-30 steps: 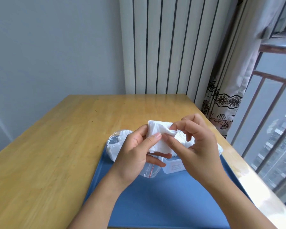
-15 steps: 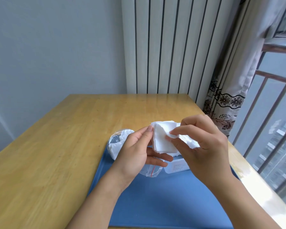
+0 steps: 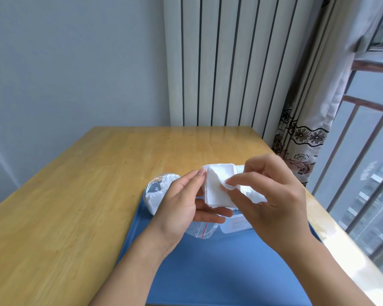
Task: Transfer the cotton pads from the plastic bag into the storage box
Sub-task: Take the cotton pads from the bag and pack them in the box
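A stack of white square cotton pads (image 3: 216,191) is held above the blue tray (image 3: 219,268). My left hand (image 3: 181,208) supports the stack from the left and below. My right hand (image 3: 272,195) pinches the top pads from the right. The clear plastic bag (image 3: 200,230) with a red zip line lies on the tray under my left hand; its far end (image 3: 158,193) still holds white pads. The white storage box (image 3: 237,224) sits on the tray below my right hand, mostly hidden by it.
The tray lies at the near right of a wooden table (image 3: 86,195). A white radiator (image 3: 219,62) stands behind the table. A curtain (image 3: 307,120) and window railing (image 3: 363,173) run along the right side.
Both hands have shifted slightly right with the pad stack. My right fingers have moved down onto the front face of the stack, peeling at the top pads.
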### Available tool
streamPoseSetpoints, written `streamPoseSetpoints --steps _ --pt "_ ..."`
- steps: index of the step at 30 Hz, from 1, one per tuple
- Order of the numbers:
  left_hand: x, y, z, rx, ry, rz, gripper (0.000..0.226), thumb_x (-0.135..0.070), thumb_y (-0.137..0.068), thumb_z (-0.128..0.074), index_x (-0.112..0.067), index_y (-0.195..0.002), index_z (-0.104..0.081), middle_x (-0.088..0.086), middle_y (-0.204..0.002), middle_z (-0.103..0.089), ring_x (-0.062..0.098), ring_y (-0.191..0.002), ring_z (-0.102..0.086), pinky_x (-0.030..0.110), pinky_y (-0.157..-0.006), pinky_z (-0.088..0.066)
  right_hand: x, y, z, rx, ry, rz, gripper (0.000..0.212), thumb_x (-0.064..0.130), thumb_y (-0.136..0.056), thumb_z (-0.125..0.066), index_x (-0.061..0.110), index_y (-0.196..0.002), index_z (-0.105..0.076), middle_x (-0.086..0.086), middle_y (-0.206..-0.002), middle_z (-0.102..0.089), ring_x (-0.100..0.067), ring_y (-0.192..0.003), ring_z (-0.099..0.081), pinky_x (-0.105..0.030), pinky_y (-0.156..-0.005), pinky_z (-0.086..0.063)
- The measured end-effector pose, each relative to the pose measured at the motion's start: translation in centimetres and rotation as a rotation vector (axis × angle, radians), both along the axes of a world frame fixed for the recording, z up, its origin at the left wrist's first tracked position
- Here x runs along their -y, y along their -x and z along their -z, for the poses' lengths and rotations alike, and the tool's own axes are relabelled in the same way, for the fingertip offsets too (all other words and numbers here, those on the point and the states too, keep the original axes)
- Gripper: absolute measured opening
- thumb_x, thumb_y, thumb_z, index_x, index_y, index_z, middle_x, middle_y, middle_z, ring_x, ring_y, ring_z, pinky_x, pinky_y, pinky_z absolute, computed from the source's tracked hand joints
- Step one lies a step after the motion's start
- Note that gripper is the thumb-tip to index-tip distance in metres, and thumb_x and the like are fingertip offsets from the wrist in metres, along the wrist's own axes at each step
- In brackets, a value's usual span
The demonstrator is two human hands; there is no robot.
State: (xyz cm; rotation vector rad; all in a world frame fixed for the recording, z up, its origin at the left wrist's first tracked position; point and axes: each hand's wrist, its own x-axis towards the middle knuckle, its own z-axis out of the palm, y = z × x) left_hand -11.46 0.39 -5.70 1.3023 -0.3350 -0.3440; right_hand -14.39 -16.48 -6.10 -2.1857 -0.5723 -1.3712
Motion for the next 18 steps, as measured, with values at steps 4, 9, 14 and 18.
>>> streamPoseSetpoints --steps 4,9,14,18 --pt "-0.1 0.0 0.0 -0.018 -0.034 -0.008 0.040 -0.035 -0.107 -0.037 -0.014 -0.109 -0.072 0.017 -0.089 -0.077 0.032 -0.070 -0.075 0.026 -0.055 -0.058 -0.1 0.2 0.0 0.092 0.089 0.008 0.007 -0.001 -0.079 -0.079 0.004 -0.076 -0.080 -0.009 -0.077 -0.064 -0.019 -0.069 -0.046 -0.020 -0.068 -0.037" --pt "-0.3 0.0 -0.1 -0.041 -0.041 0.018 0.042 -0.030 -0.108 -0.036 -0.009 -0.101 -0.072 0.013 -0.084 -0.076 0.029 -0.068 -0.074 0.027 -0.058 -0.059 -0.1 0.3 0.1 0.035 0.088 -0.101 0.009 0.001 -0.089 -0.071 0.002 -0.082 -0.076 -0.004 -0.085 -0.073 -0.024 -0.072 -0.059 -0.029 -0.067 -0.048" --pt "-0.3 -0.2 0.1 -0.029 -0.023 -0.006 0.033 -0.031 -0.106 -0.047 -0.006 -0.105 -0.070 0.015 -0.085 -0.076 0.029 -0.069 -0.073 0.029 -0.058 -0.058 -0.6 0.9 -0.4 -0.239 -0.179 -0.268 0.010 0.007 -0.083 -0.076 0.016 -0.083 -0.071 0.012 -0.074 -0.066 -0.007 -0.061 -0.050 -0.011 -0.060 -0.038" --pt "-0.1 -0.1 0.3 0.104 -0.079 -0.057 0.023 -0.020 -0.104 -0.051 -0.015 -0.091 -0.069 0.014 -0.077 -0.071 0.025 -0.064 -0.069 0.027 -0.054 -0.055 -0.5 0.8 -0.9 -0.540 -0.521 -0.458 0.014 0.020 -0.080 -0.084 0.014 -0.080 -0.071 -0.006 -0.068 -0.073 -0.031 -0.055 -0.061 -0.037 -0.050 -0.048"
